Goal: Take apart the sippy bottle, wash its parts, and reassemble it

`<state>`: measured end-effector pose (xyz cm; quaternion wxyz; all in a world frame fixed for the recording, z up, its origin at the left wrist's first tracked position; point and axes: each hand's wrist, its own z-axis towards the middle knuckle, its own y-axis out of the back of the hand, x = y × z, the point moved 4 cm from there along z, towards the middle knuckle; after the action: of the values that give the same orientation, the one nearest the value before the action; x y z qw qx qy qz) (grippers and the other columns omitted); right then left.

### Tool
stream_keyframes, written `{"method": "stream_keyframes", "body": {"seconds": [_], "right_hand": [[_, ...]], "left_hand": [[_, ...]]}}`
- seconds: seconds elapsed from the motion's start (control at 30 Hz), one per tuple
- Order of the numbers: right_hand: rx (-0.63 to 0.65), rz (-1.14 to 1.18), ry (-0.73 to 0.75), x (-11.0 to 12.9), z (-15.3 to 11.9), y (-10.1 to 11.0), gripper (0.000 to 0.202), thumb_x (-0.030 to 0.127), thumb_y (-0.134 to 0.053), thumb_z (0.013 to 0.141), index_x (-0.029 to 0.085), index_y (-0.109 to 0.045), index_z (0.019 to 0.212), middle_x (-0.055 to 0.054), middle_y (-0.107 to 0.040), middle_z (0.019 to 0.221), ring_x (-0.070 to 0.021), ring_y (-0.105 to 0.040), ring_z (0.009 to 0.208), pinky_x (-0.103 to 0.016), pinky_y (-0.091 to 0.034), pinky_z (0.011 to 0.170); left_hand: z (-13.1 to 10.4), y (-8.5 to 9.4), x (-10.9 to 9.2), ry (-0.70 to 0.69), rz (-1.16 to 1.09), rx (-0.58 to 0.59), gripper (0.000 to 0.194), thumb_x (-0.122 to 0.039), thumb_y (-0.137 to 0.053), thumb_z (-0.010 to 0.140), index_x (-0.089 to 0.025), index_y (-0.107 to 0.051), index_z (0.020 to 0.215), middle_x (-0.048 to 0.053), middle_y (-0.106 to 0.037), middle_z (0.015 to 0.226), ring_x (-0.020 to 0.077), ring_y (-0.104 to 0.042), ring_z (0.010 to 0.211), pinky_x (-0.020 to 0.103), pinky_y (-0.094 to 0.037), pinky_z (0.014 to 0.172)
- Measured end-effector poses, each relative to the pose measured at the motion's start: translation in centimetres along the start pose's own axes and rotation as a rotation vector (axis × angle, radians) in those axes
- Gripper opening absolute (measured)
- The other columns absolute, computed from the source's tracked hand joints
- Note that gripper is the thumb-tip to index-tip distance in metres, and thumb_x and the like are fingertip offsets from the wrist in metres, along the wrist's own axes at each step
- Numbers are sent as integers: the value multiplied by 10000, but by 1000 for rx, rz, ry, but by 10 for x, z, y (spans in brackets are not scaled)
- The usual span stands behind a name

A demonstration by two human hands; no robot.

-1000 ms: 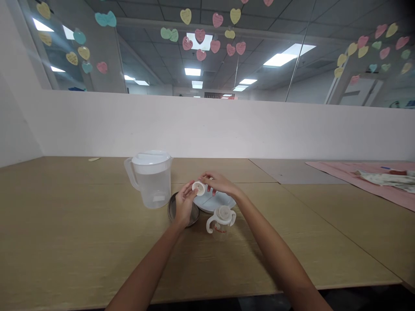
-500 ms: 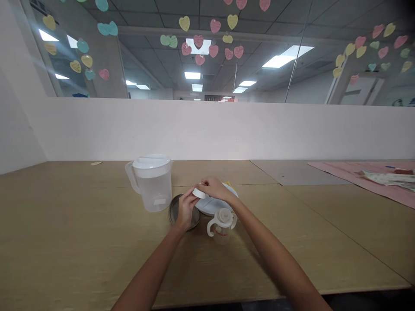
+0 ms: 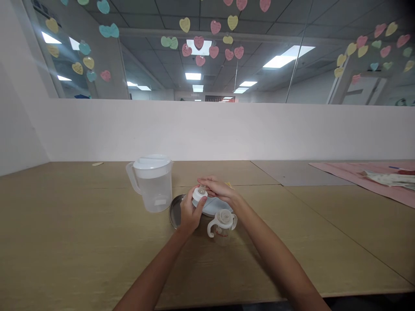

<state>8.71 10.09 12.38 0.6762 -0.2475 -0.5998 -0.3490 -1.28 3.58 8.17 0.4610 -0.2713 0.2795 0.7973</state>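
Observation:
My left hand (image 3: 191, 209) is closed around a white bottle collar with a clear nipple (image 3: 202, 190) standing up out of it. The thumb lies against the near side of the collar. My right hand (image 3: 216, 188) is beside the nipple with its fingers stretched out behind it; part of the hand is hidden. Below them stands a clear bottle (image 3: 222, 233) with a white two-handled top. A round metal dish (image 3: 175, 211) sits partly behind my left hand, and a pale blue plate (image 3: 215, 208) lies under my right hand.
To the left stands a translucent lidded pitcher (image 3: 154, 185). A pink sheet (image 3: 343, 169) with a pale cloth-like bundle (image 3: 385, 178) lies at the far right of the wooden table (image 3: 81, 242). A white wall (image 3: 207, 129) rises behind.
The white collar has turned upright in my left hand, and the clear nipple now shows above it. My right hand's fingers have straightened and shifted behind the nipple.

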Motion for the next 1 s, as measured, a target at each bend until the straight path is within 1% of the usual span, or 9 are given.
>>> {"method": "stream_keyframes", "body": {"seconds": [0.1, 0.2, 0.27, 0.4, 0.53, 0.67, 0.77, 0.87, 1.0], "right_hand": [[7, 130, 13, -1, 2, -4, 400, 500, -604, 703, 193, -375, 589, 122, -232, 397, -29, -176, 346, -186, -119, 360], [-29, 68, 27, -2, 5, -5, 359, 492, -581, 711, 187, -425, 605, 115, -257, 392, -36, -181, 345, -197, -121, 360], [-117, -77, 91, 1, 5, -2, 343, 470, -555, 722, 180, -434, 585, 101, -285, 412, -38, -206, 367, -200, -141, 380], [-352, -490, 385, 22, -6, 0, 385, 344, -518, 721, 185, -265, 479, 77, -244, 464, -41, -237, 460, -200, -191, 460], [-376, -763, 529, 41, -19, -9, 345, 246, -458, 714, 178, -221, 472, 69, -201, 475, -45, -198, 482, -216, -179, 489], [-288, -842, 488, 54, -29, -11, 356, 258, -472, 722, 174, -225, 479, 64, -212, 489, -46, -202, 493, -217, -182, 492], [-283, -753, 471, 71, -46, -6, 373, 315, -495, 739, 179, -245, 498, 57, -242, 511, -49, -243, 509, -206, -201, 492], [-270, -732, 405, 89, -67, 6, 372, 374, -532, 737, 176, -317, 505, 54, -295, 519, -55, -286, 516, -198, -234, 496], [-38, -888, 136, 91, -84, 23, 256, 383, -606, 691, 147, -567, 601, 21, -515, 573, -79, -428, 557, -197, -295, 506]], "left_hand": [[-1, 2, 1, -20, 6, -43, 410, -412, -500, 823, -177, -532, 1157, 65, -662, 1016, 180, -614, 917, 271, -461, 813], [0, 3, 1, -25, 13, -65, 406, -419, -508, 818, -182, -535, 1146, 62, -658, 1030, 177, -611, 927, 267, -459, 820], [2, 2, 2, -14, 27, -56, 399, -417, -520, 810, -181, -541, 1131, 61, -659, 1021, 177, -612, 916, 267, -458, 817], [7, -3, 3, 12, 40, 17, 374, -418, -503, 820, -175, -557, 1099, 53, -670, 966, 171, -619, 863, 265, -463, 788], [8, -5, 3, 6, 42, 51, 347, -419, -486, 828, -181, -567, 1068, 45, -670, 949, 170, -616, 856, 262, -460, 777], [5, -4, 5, -2, 34, 23, 415, -443, -521, 804, -187, -530, 1131, 68, -636, 1060, 201, -580, 993, 302, -430, 876], [0, -5, 6, -33, -51, 43, 606, -475, -528, 791, -184, -373, 1299, 95, -576, 1180, 218, -529, 1096, 330, -396, 939], [-9, -13, 2, -87, -105, 197, 734, -510, -555, 759, -164, -298, 1352, 122, -541, 1226, 241, -515, 1112, 365, -376, 968], [-23, -30, -8, -128, -42, 439, 690, -497, -661, 676, -181, -457, 1255, 123, -568, 1195, 283, -514, 1103, 410, -369, 982]]}}
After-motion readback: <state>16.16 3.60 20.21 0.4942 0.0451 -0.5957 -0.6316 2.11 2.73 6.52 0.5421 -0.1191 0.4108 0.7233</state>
